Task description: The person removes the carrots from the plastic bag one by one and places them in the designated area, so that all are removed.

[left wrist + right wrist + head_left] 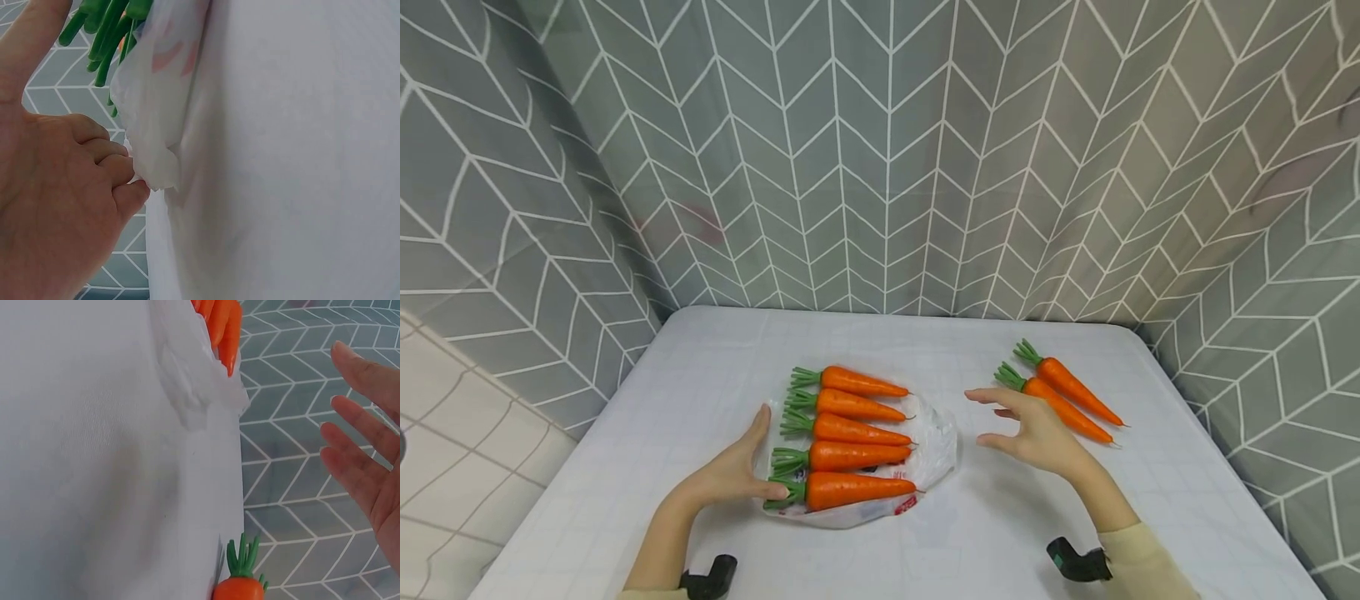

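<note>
Several orange carrots with green tops, the nearest one (857, 491) the largest in view, lie side by side on a white plastic bag (936, 442) with red print. My left hand (730, 471) is at their leafy ends, thumb by the nearest carrot's green top and fingers spread along the bag's left edge. In the left wrist view, its lower fingers (115, 156) meet the bag's edge; their tips are hidden. To the right of the bag, my right hand (1037, 433) hovers with parted fingers and holds nothing. Just beyond it lie two more carrots (1078, 392).
A white-covered table (1000, 542) carries everything. Grey walls with a white zigzag pattern (887, 167) rise behind it and on both sides. Black wrist mounts (1078, 560) are strapped to both forearms.
</note>
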Tool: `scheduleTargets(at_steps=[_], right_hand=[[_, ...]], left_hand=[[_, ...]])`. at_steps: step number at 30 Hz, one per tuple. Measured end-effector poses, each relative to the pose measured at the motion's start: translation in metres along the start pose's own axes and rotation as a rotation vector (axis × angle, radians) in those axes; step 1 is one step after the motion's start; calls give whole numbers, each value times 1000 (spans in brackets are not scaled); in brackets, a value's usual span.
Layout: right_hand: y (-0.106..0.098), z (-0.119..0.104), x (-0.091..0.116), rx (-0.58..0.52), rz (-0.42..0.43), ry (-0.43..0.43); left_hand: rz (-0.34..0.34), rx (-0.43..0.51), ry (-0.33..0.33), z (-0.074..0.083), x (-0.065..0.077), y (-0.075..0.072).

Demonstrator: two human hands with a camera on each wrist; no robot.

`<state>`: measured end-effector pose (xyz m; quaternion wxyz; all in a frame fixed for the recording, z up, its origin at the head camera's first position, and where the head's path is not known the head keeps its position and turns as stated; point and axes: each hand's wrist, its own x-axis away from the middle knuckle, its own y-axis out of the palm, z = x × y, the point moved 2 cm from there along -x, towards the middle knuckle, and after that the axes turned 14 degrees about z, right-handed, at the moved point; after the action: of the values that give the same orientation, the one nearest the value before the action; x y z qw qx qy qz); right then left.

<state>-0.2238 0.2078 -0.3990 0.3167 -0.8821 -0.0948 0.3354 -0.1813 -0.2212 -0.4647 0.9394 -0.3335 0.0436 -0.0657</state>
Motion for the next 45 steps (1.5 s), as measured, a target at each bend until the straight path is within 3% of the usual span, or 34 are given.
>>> scheduleTargets(at_steps=[6,23,45], right_hand=[[8,-10,-3,-2,-31,5],[38,-46,-23,-149,-95,-115],[80,-63,-29,-275,-201,-147]], left_hand=[[0,-9,-3,0,0,1],[-15,-10,-7,8,0,-2],[2,-12,25,7,2,-3]])
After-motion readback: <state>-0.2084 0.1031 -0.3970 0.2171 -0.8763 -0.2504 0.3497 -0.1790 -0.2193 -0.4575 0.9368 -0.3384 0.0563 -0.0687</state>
